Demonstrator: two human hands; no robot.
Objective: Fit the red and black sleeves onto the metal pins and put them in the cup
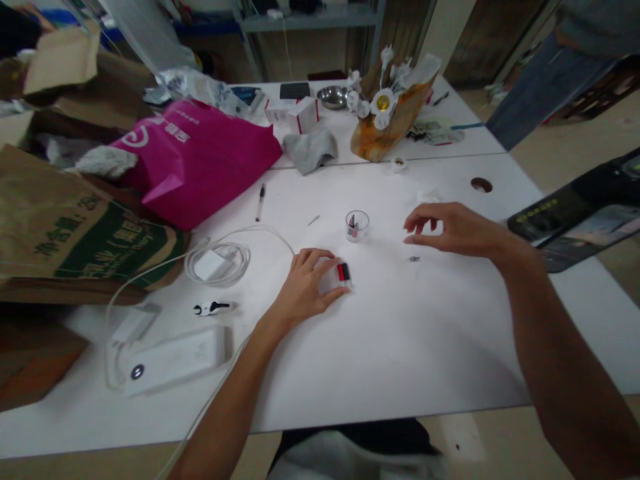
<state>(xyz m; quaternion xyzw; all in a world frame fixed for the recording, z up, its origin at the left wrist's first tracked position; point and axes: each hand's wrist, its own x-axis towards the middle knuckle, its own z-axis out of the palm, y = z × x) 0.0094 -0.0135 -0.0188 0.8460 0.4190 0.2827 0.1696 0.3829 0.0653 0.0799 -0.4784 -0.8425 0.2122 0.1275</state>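
Note:
My left hand (pixel 309 283) rests on the white table, its thumb and forefinger gripping the ends of a small clear case with a red and a black piece (pixel 343 273) side by side. To the right, my right hand (pixel 444 230) hovers over the table with thumb and fingers apart and nothing visible between them. Just below its fingertips lies a small grey metal part (pixel 413 259), too small to name. Between the hands and a little farther back stands a clear round cup (pixel 364 223) with small dark and reddish pieces inside.
To the left are a power bank (pixel 180 360), a coiled white cable (pixel 244 263), a pen (pixel 261 202) and a pink bag (pixel 200 160). A grey cloth (pixel 311 151), white boxes (pixel 303 116) and a paper bag of plugs (pixel 373 143) are behind. A black-framed device (pixel 575 207) stands right.

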